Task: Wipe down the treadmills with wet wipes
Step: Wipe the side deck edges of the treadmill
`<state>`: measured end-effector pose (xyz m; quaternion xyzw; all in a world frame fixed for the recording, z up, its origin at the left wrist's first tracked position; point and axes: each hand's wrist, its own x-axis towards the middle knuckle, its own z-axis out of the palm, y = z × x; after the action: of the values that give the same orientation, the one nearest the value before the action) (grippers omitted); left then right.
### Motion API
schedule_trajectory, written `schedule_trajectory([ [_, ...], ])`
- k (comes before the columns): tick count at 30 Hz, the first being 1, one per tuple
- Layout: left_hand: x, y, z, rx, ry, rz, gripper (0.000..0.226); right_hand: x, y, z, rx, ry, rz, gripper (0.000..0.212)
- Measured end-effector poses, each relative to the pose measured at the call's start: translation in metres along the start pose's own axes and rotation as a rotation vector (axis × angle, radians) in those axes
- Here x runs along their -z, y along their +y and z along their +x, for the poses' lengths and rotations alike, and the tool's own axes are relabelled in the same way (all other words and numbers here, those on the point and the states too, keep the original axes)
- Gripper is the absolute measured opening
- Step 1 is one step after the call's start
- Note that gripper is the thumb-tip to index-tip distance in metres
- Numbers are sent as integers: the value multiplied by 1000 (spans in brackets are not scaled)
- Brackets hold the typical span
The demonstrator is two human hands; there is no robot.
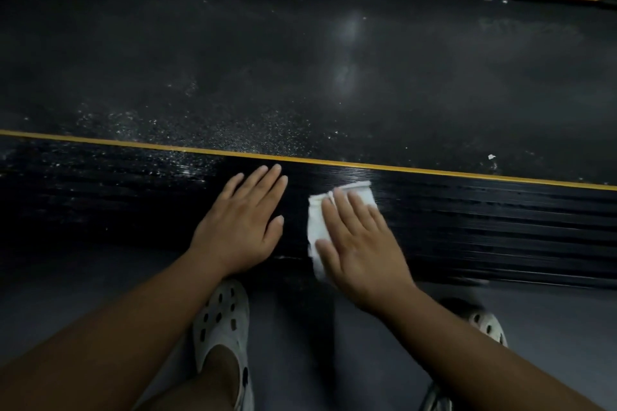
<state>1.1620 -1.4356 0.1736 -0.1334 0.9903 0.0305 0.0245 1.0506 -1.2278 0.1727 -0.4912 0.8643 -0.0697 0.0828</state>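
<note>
Pressure from the flat right hand (364,253) pins the wet wipe (315,227) to the treadmill rail (500,227) below the yellow stripe (467,174), while the left hand (240,227), flat and empty, rests beside it, likely bracing.

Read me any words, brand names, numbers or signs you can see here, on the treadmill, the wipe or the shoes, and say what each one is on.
None: no readable text shows anywhere in this view.
Treadmill belt: only dust specks and a glare of light.
Ribbed side rail and its yellow stripe: no marking.
Wet wipe under the right hand: blank white.
White clog: holes only, no brand visible.
</note>
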Motion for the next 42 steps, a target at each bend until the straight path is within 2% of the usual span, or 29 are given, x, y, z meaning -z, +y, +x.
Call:
schedule_trajectory([
  [3, 0, 0, -2, -2, -10, -2, 71, 5, 30, 2, -139, 46, -7, 70],
  [5, -1, -1, -2, 0, -2, -9, 71, 3, 29, 27, -260, 22, -5, 76],
  [6, -1, -2, -1, -2, 7, -14, 71, 4, 19, 39, -260, 15, -8, 77],
  [7, 0, -1, -1, -2, 11, -20, 70, 4, 7, 44, -207, 0, -5, 77],
  [9, 1, -1, 0, 3, 17, -23, 70, 0, -5, 39, 48, -13, -24, 69],
  [11, 1, -2, 1, 1, 13, -32, 70, 1, 10, 24, 277, -73, -71, 63],
  [12, 1, -2, 1, -2, 11, -37, 70, 4, 22, 21, 324, -93, -88, 62],
  [14, 0, -3, 1, 0, 11, -34, 70, 11, 39, 29, 267, -69, -75, 65],
  [17, -1, -4, 1, 1, 7, -16, 71, 10, 26, 62, 160, -79, -34, 71],
  [19, -2, -4, 2, -8, 17, -25, 72, 9, 14, 72, 241, -83, -50, 72],
  [23, -4, -5, 0, -2, 52, -52, 71, 16, 32, 71, 540, -187, -105, 68],
  [25, -5, -5, -1, 20, 71, -45, 74, 14, 26, 84, 506, -141, -95, 68],
  [28, 0, -2, -1, 108, 60, -72, 81, 7, -9, 108, 361, -104, -47, 72],
  [33, -7, -8, -24, 340, 83, -8, 89, 13, -2, 118, 605, -190, -116, 69],
  [36, -10, -16, -35, 472, 86, 19, 94, 11, -10, 128, 610, -170, -143, 69],
  [40, -8, -27, -40, 574, 140, 29, 78, -1, -62, 160, 614, -117, -90, 67],
  [42, -10, -38, -49, 627, 162, 54, 76, -1, -70, 166, 677, -128, -105, 65],
])
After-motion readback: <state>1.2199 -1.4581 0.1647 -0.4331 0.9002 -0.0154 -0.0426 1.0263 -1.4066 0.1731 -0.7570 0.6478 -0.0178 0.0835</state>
